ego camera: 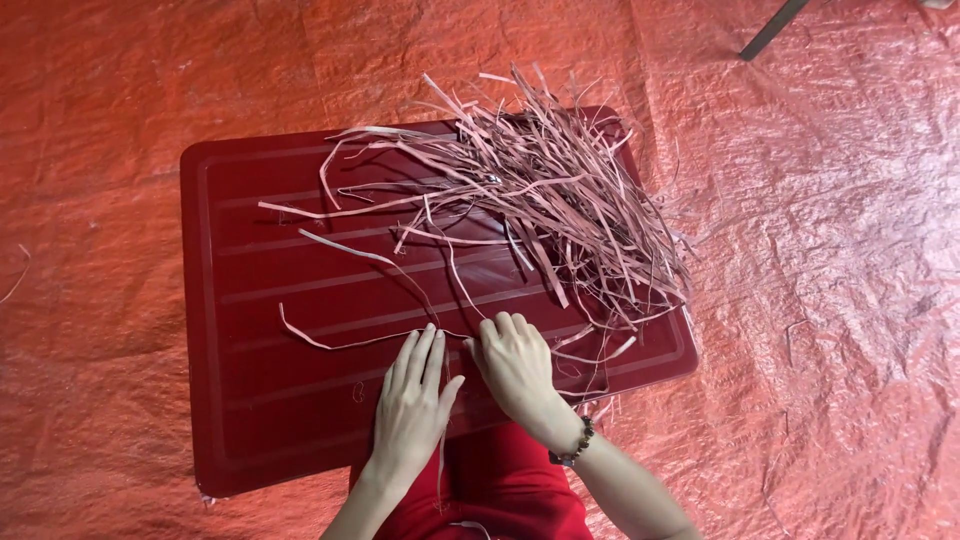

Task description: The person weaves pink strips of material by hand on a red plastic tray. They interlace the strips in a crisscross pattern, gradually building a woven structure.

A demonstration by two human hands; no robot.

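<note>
Resting flat, fingers together, the left hand lies palm-down on the near part of the dark red tray, w/ its fingertips on or right beside a single thin strip. That strip runs left from the hands across the tray's ribbed surface and curls up at its far end. Flat like that, the hand looks to be pinning the strip rather than gripping it (nothing is closed inside it as far as I can see).

Just beside it, the right hand is curled knuckles-up, fingers bent down onto the tray where the strip arrives. Whether it actually pinches the strip I cannot tell; the fingertips are tucked under the hand. A beaded bracelet sits on that wrist. Below both forearms shows red clothing, probably the person's lap, w/ the tray's near edge over or against it; the contact is hidden by the arms.

Farther off, a big loose pile of strips covers the tray's far right portion, spilling past the right and far edges onto the orange-red tarp. Kept up there, it leaves the near part bare for working one strip at a time, I'd judge. Individual strips in the tangle can't be followed, and their material is hard to name under the reddish light.

At the top edge a dark slanted bar is cut off; can't say what it belongs to.
</note>
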